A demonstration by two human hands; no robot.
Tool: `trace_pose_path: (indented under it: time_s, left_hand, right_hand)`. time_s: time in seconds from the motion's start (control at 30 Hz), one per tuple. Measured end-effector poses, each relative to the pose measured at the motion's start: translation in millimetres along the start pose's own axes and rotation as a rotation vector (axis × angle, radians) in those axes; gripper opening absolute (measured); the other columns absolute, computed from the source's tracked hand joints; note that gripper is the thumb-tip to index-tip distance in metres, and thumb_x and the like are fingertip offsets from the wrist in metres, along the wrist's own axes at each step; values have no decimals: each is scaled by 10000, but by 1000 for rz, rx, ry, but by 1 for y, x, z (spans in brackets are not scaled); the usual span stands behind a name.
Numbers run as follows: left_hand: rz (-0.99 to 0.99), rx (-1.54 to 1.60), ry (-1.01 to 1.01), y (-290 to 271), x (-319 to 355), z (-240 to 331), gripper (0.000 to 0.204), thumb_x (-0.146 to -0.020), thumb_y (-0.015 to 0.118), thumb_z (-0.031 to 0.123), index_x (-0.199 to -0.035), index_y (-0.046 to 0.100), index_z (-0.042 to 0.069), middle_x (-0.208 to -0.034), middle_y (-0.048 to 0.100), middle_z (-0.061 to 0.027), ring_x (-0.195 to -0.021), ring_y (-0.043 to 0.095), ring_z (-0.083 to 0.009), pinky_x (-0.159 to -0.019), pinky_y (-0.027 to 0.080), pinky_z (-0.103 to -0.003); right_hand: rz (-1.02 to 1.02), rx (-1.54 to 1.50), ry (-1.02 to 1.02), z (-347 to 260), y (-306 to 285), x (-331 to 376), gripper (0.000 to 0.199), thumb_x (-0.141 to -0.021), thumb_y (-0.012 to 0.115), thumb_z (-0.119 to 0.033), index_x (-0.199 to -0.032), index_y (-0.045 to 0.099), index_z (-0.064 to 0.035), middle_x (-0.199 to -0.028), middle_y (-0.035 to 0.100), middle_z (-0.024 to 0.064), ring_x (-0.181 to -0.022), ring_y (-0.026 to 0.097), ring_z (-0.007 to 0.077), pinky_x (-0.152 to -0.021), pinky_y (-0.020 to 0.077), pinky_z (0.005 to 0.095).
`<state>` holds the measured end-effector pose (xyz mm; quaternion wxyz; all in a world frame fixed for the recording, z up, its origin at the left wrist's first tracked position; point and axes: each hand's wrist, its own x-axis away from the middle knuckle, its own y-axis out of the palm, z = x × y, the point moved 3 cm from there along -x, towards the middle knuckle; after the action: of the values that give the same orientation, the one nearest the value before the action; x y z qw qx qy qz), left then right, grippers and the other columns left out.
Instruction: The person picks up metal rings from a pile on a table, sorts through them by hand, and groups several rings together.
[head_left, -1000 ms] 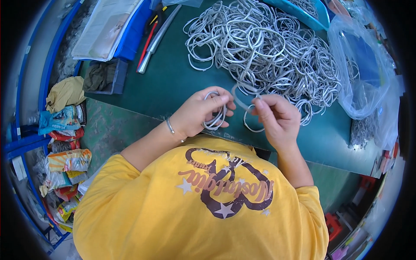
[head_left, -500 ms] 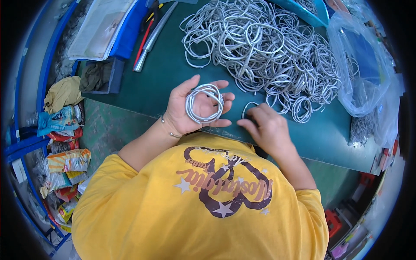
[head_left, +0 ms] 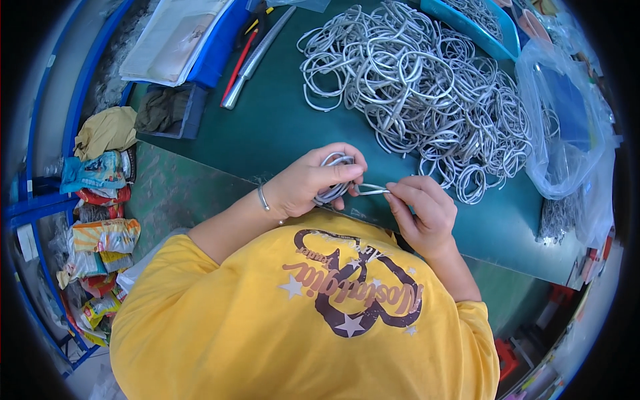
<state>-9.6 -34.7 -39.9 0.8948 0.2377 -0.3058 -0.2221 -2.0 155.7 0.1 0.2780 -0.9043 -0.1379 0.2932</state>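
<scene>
Several silvery metal rings (head_left: pixel 329 196) lie bunched in my left hand (head_left: pixel 319 175), its fingers and thumb curled round them near the table's front edge. To the right, my right hand (head_left: pixel 425 211) pinches one more silvery ring (head_left: pixel 373 189) between thumb and fingertips. That ring reaches across to the left fingertips and looks narrow, seen nearly edge-on. Whether the left fingers grip it too I cannot tell. Beyond both hands spreads a big tangled heap of the same kind of rings (head_left: pixel 413 87), some with a gap in the loop.
On the dark green table (head_left: pixel 267 133) lie a tapered metal rod (head_left: pixel 250 70) and a red-handled tool (head_left: pixel 239 67). A small grey bin (head_left: pixel 190 117) with dark cloth sits at left, by a blue tray with papers (head_left: pixel 167 43). A teal tray (head_left: pixel 490 30) and a clear plastic bag (head_left: pixel 567 160) stand right.
My left hand has gone from open-palmed to curled round the rings. The right hand has lifted a ring off the table and brought it over to the left hand. The view has shifted slightly.
</scene>
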Motion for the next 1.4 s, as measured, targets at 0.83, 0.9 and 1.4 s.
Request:
trace_pose_path:
  time_s: [0.83,0.9,1.4]
  left_hand:
    - [113,-334,369,0,-3,15,356,-704,492,-120,-1021,484,42,-998,519,-62,-948,551,-142,-831,465,-274]
    - [181,-242,382,-9,-1,21,252,-776,578,-22,-1004,500,50,-987,542,-62,-935,570,-141,-773,488,-255]
    - [-29,-785,753,8,13,27,184,-831,613,55,-978,506,77,-985,510,-101,-875,502,-145,-796,406,-267]
  right_hand:
    - [-84,-150,175,22,35,-11,172,-772,635,60,-932,631,-4,-795,597,115,-697,607,248,-608,481,315]
    - [-24,-381,430,32,30,-6,127,-818,617,54,-932,643,6,-767,595,80,-649,608,160,-580,492,257]
    - [-19,-749,542,35,34,3,127,-828,652,23,-952,628,9,-868,630,61,-715,586,93,-611,482,203]
